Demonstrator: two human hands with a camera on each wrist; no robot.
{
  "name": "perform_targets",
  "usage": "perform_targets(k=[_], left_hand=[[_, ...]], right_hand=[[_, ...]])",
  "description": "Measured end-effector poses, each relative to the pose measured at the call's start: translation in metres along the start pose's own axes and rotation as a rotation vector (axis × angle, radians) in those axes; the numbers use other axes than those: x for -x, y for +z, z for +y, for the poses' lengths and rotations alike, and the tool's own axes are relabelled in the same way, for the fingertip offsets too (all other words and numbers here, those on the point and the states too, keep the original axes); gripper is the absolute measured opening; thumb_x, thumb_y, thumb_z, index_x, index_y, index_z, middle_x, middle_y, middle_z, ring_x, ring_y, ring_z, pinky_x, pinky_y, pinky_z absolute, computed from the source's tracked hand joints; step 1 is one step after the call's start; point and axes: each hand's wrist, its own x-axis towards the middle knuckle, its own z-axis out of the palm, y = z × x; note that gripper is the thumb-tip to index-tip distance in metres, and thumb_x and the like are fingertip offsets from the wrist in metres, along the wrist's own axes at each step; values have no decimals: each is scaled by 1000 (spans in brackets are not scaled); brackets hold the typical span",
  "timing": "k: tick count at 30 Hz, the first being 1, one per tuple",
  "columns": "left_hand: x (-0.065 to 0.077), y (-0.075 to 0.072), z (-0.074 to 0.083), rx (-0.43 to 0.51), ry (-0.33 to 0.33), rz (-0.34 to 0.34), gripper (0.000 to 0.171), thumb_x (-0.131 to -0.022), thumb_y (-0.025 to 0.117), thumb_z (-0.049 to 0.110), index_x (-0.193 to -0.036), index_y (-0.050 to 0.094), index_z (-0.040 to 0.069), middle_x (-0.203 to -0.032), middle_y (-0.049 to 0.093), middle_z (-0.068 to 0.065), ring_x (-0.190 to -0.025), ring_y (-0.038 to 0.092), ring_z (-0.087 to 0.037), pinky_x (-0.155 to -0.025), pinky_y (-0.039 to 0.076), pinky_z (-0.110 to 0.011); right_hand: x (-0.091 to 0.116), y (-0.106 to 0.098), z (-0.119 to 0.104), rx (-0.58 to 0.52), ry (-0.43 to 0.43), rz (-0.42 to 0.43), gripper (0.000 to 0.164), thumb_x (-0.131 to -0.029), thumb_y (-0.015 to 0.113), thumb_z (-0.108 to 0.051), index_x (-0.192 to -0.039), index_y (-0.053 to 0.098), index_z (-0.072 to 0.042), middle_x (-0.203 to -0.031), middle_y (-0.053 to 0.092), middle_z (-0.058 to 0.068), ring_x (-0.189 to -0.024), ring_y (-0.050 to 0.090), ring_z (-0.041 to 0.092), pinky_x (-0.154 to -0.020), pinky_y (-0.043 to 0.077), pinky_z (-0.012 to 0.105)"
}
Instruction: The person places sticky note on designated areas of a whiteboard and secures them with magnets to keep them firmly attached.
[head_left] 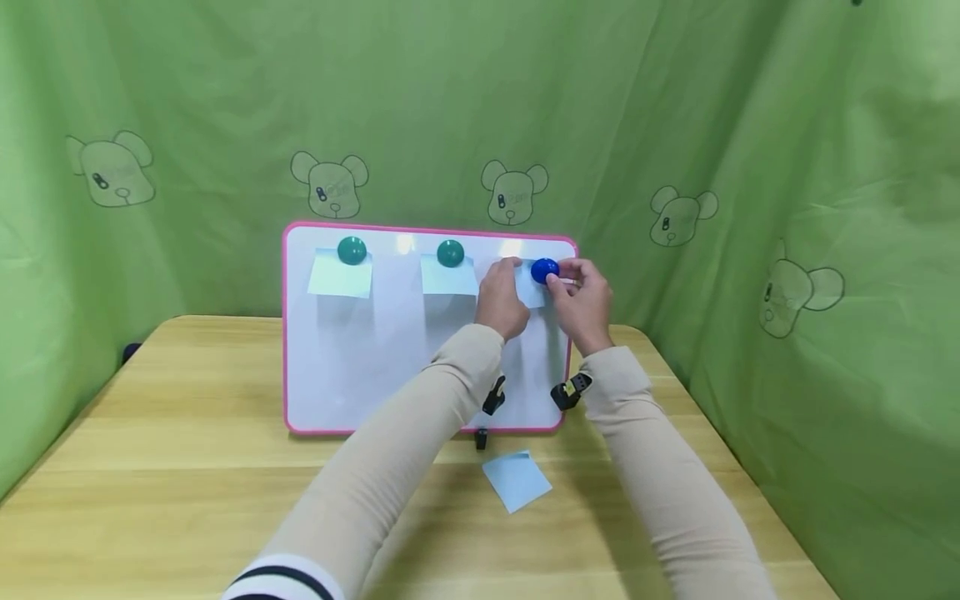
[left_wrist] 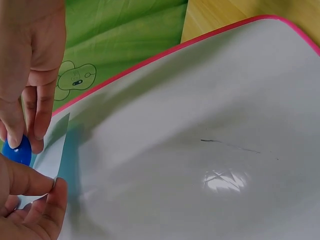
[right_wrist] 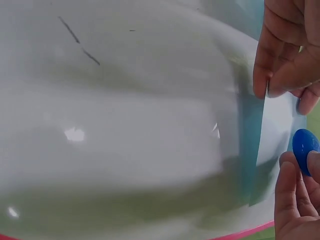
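A whiteboard point(head_left: 397, 358) with a pink frame stands upright on the table. Near its top right corner, my left hand point(head_left: 502, 300) pinches the edge of a light blue sticky note point(head_left: 530, 292) between thumb and finger. In the right wrist view, the note's lower part point(right_wrist: 272, 135) stands out from the board. My right hand point(head_left: 587, 308) holds a round blue magnet point(head_left: 545, 271) by its side, over the note's upper right part. Two more sticky notes, left point(head_left: 340, 279) and middle point(head_left: 448, 279), hang on the board under green magnets, left point(head_left: 352, 250) and middle point(head_left: 451, 253).
Another light blue sticky note point(head_left: 517, 481) lies on the wooden table point(head_left: 165, 442) in front of the board, between my forearms. A small black piece point(head_left: 482, 438) shows at the board's lower edge. Green curtain point(head_left: 420, 100) with bear drawings surrounds the back and sides.
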Motion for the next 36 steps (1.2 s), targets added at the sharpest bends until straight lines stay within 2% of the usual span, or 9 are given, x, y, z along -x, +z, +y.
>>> perform_targets(k=[8,18,29,36], left_hand=[[-1,1,-1,-5,26,7,67,-76,69,-10,-138,46,6,-140,49,-9,-130,44,-23,-110,31,-26],[-1,1,-2,5,2,-14,69,-77,68,-11,-139,45,7,-142,47,-9,-132,42,-22,-111,31,-26],[0,4,0,-8,-10,-23,68,-78,69,-9,-139,45,7,-142,47,-8,-131,43,-21,-110,33,-27],[1,3,0,-15,-13,-32,68,-79,69,-9,-140,44,7,-142,46,-8,-132,43,-21,-110,32,-27]], right_hand=[[-6,6,-4,16,22,38,27,-92,64,-4,-118,60,3,-115,65,18,-103,64,25,-88,52,22],[-10,9,-6,32,54,29,27,-92,63,-5,-119,60,1,-116,64,18,-105,63,27,-90,52,27],[-15,12,0,92,27,51,26,-92,64,-9,-117,62,1,-108,67,18,-97,63,25,-87,52,30],[-17,14,0,97,40,42,27,-92,65,-9,-117,62,2,-105,67,18,-93,63,24,-84,52,29]])
